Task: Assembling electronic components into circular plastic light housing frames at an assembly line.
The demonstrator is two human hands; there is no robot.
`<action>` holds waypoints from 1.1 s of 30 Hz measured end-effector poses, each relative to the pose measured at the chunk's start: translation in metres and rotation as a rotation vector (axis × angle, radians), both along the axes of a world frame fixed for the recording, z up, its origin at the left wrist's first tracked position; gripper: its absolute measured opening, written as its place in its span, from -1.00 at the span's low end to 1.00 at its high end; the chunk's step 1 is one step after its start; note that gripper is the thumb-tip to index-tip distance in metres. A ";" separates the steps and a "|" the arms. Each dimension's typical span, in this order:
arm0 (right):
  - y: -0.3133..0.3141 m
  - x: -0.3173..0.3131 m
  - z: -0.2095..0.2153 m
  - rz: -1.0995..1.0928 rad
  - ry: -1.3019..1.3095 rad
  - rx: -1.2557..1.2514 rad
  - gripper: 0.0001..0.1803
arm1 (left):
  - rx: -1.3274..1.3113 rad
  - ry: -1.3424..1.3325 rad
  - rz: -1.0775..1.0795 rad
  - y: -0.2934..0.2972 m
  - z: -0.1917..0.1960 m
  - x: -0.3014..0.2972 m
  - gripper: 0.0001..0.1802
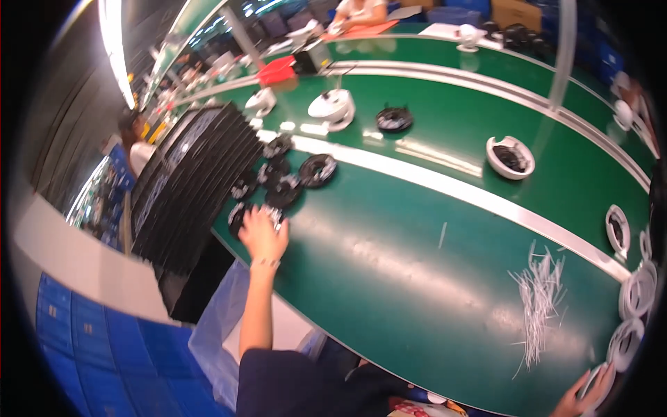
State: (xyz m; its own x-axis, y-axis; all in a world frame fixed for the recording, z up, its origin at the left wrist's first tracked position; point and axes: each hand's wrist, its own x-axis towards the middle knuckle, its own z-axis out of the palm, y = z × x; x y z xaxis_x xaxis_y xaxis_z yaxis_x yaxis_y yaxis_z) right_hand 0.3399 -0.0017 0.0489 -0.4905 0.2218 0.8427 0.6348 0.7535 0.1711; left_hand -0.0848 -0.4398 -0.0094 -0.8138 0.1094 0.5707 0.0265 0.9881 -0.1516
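My left hand reaches over a cluster of black round parts at the left of the green worktable. Its fingers and thumb curve round one black round part, which shows silvery bits and is partly covered. Beside it lie several more, such as a black round part with an open middle. At the lower right edge my right hand is closed on a white plastic ring, partly cut off by the rim. Above that hand, more white rings stand in a row along the table's right end.
A bundle of thin white strips lies on the right of the worktable. Beyond a white rail, a green conveyor carries white housings. Black stacked trays rise at the left; blue bins stand below. Other people work farther off.
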 end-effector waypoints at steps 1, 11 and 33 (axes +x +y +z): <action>0.014 0.013 -0.018 0.020 0.005 -0.112 -0.72 | 0.042 -0.154 0.081 -0.023 -0.008 0.010 -0.42; -0.014 0.025 0.010 -0.111 0.142 -0.264 -0.68 | 0.130 -0.418 -0.503 0.059 0.002 0.056 -0.66; 0.089 0.101 -0.055 -0.988 0.240 -0.697 -0.41 | 0.240 -0.381 -1.175 0.236 0.016 0.090 -0.56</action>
State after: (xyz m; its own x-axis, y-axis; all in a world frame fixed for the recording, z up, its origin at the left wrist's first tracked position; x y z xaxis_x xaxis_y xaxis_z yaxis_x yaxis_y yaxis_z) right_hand 0.4405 0.0875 -0.0058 0.2935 0.8480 0.4414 0.9438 -0.1837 -0.2746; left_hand 0.0048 -0.2037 0.0062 -0.4129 0.8044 0.4272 0.9095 0.3397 0.2395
